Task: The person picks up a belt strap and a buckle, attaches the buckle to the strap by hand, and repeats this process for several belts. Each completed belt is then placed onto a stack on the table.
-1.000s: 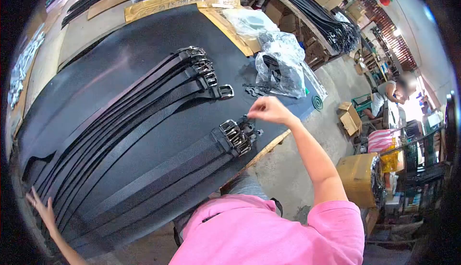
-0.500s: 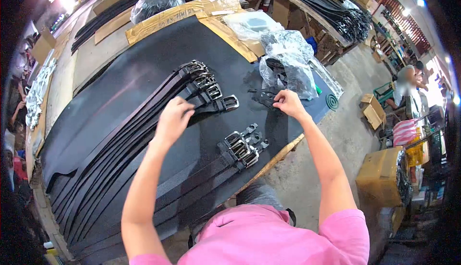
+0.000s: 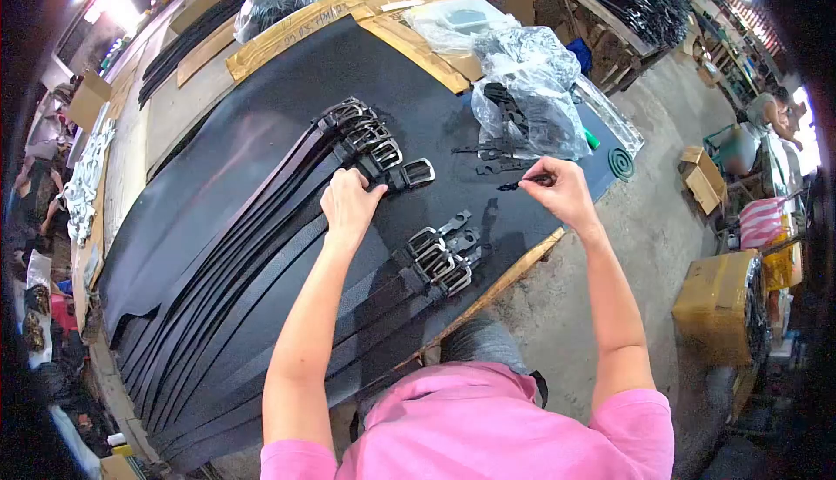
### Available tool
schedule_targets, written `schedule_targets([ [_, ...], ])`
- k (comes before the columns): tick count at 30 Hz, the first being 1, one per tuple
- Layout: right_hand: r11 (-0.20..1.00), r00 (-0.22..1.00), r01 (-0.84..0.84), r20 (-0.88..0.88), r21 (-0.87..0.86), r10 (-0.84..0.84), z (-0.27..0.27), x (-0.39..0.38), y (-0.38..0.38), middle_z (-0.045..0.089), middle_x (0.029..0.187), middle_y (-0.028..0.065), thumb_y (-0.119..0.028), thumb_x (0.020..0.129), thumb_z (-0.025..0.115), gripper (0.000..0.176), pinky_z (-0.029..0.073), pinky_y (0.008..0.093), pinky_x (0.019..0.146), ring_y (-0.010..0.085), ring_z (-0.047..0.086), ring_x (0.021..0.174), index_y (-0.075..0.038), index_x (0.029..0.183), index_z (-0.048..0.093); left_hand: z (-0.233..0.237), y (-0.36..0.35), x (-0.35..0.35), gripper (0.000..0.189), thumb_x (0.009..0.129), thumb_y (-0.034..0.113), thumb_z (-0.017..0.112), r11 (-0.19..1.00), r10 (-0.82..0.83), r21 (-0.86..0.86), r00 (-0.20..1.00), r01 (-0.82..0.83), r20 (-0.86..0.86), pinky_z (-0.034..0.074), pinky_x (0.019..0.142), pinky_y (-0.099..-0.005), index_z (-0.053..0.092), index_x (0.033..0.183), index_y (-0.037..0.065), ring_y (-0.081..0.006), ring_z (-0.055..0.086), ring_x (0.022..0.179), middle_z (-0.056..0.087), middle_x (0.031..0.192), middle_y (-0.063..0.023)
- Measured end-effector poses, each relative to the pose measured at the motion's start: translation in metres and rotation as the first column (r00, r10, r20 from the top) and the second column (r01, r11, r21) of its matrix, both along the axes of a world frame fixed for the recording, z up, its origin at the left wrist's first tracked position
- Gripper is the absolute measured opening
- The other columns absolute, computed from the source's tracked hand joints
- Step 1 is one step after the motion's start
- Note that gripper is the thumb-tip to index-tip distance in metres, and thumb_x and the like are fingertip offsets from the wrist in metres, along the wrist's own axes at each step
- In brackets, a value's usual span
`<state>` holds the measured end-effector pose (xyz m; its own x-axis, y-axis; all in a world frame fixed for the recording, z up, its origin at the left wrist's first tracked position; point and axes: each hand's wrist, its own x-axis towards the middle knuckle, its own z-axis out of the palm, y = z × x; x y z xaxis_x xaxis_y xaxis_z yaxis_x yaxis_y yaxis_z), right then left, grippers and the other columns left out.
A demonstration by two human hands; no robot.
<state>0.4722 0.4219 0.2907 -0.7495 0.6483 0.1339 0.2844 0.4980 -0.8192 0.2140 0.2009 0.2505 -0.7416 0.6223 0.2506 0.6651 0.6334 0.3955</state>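
Note:
My left hand (image 3: 351, 208) is closed on a black belt just below its silver buckle (image 3: 420, 173), thumb towards the buckle. This belt lies beside a fanned row of black belts (image 3: 235, 245), whose buckles (image 3: 355, 127) overlap at the top. My right hand (image 3: 564, 193) pinches a small, flat black belt hanger (image 3: 510, 187), partly hidden by the fingers. Several similar black hangers (image 3: 501, 165) lie just beyond it, by a clear plastic bag (image 3: 531, 106). Nearer my body, a second group of belts has buckles (image 3: 437, 262) with black hangers (image 3: 457, 223) sticking out of them.
A black sheet (image 3: 287, 80) covers the table. Taped cardboard (image 3: 340, 14) and filled plastic bags (image 3: 283, 1) line its far side. A green coil (image 3: 620, 165) sits at the right corner. Cartons (image 3: 718, 306) stand on the floor at right, where another person (image 3: 766, 119) sits.
My left hand has come down onto the belt beside the row of buckles. My right hand has drawn back slightly from the loose hangers with one pinched in its fingers.

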Motion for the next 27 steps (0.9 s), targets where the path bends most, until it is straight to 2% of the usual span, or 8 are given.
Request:
schedule_targets([
  [8, 0.984, 0.979, -0.036, -0.193, 0.172, 0.069, -0.028, -0.019, -0.027, 0.061, 0.080, 0.0070, -0.004, 0.077, 0.072, 0.017, 0.046, 0.0235, 0.064, 0.0110, 0.058, 0.070, 0.003, 0.079, 0.057, -0.008, 0.011, 0.004, 0.018, 0.072, 0.019, 0.073, 0.990, 0.122, 0.052, 0.986, -0.128, 0.112, 0.049, 0.069, -0.0420, 0.067, 0.072, 0.003, -0.0318, 0.063, 0.077, 0.065, 0.078, -0.0152],
  [13, 0.951, 0.925, -0.105, -0.381, -0.291, -0.014, -0.036, -0.018, -0.037, 0.060, 0.078, 0.0041, -0.004, 0.094, 0.052, 0.008, 0.047, 0.0243, 0.068, 0.0118, 0.059, 0.074, 0.002, 0.088, 0.050, -0.011, -0.020, -0.010, 0.017, 0.072, 0.016, 0.072, 0.958, -0.074, 0.287, 0.955, -0.012, 0.288, 0.048, 0.061, -0.0335, 0.068, 0.073, -0.001, -0.0217, 0.062, 0.062, 0.063, 0.066, -0.0131],
  [15, 0.871, 0.875, -0.195, -0.481, -0.451, -0.053, -0.033, -0.014, -0.043, 0.059, 0.076, 0.0035, -0.007, 0.096, 0.049, 0.012, 0.047, 0.0245, 0.068, 0.0118, 0.059, 0.073, 0.000, 0.088, 0.051, 0.010, -0.037, -0.016, 0.015, 0.073, 0.012, 0.071, 0.970, -0.225, 0.178, 0.880, 0.163, 0.418, 0.048, 0.057, -0.0264, 0.069, 0.079, -0.002, -0.0106, 0.062, 0.059, 0.067, 0.068, -0.0073],
  [17, 0.867, 0.910, -0.156, -0.410, -0.473, -0.059, -0.030, -0.008, -0.046, 0.056, 0.072, 0.0011, -0.012, 0.098, 0.048, 0.015, 0.044, 0.0227, 0.063, 0.0082, 0.053, 0.066, -0.001, 0.092, 0.056, 0.035, -0.045, -0.018, 0.023, 0.069, 0.012, 0.074, 0.920, -0.332, 0.049, 0.709, 0.388, 0.622, 0.049, 0.061, -0.0259, 0.071, 0.086, -0.002, -0.0112, 0.062, 0.065, 0.068, 0.072, -0.0080],
  [19, 0.885, 0.946, -0.130, -0.325, -0.448, -0.025, -0.034, -0.002, -0.045, 0.055, 0.071, 0.0004, -0.014, 0.098, 0.048, 0.017, 0.042, 0.0216, 0.060, 0.0068, 0.050, 0.062, 0.000, 0.097, 0.058, 0.046, -0.039, -0.014, 0.027, 0.067, 0.015, 0.076, 0.927, -0.342, 0.047, 0.784, 0.373, 0.518, 0.050, 0.066, -0.0292, 0.070, 0.088, -0.001, -0.0155, 0.063, 0.072, 0.068, 0.081, -0.0094],
  [22, 0.890, 0.958, -0.090, -0.283, -0.447, -0.045, -0.041, -0.002, -0.051, 0.053, 0.070, -0.0015, -0.013, 0.098, 0.048, 0.018, 0.039, 0.0199, 0.057, 0.0048, 0.047, 0.062, 0.000, 0.100, 0.061, 0.024, -0.015, -0.029, 0.023, 0.070, 0.014, 0.074, 0.943, -0.292, 0.181, 0.955, 0.279, 0.046, 0.049, 0.078, -0.0344, 0.066, 0.087, 0.001, -0.0261, 0.061, 0.086, 0.062, 0.089, -0.0133],
  [25, 0.899, 0.967, -0.058, -0.248, -0.434, -0.057, -0.043, 0.003, -0.062, 0.054, 0.073, -0.0012, -0.008, 0.095, 0.050, 0.016, 0.040, 0.0202, 0.059, 0.0050, 0.047, 0.065, 0.000, 0.103, 0.062, 0.011, 0.016, -0.052, 0.013, 0.077, 0.011, 0.067, 0.930, -0.155, 0.297, 0.963, 0.217, -0.220, 0.043, 0.083, -0.0389, 0.064, 0.087, 0.003, -0.0305, 0.054, 0.093, 0.058, 0.090, -0.0143],
  [27, 0.900, 0.964, -0.054, -0.259, -0.432, -0.066, -0.047, 0.005, -0.066, 0.055, 0.075, -0.0005, -0.005, 0.094, 0.051, 0.015, 0.041, 0.0205, 0.060, 0.0054, 0.048, 0.065, 0.001, 0.104, 0.061, 0.013, 0.026, -0.056, 0.012, 0.078, 0.015, 0.068, 0.963, -0.157, 0.184, 0.963, 0.199, -0.218, 0.043, 0.083, -0.0407, 0.068, 0.085, 0.005, -0.0312, 0.054, 0.095, 0.059, 0.092, -0.0138],
])
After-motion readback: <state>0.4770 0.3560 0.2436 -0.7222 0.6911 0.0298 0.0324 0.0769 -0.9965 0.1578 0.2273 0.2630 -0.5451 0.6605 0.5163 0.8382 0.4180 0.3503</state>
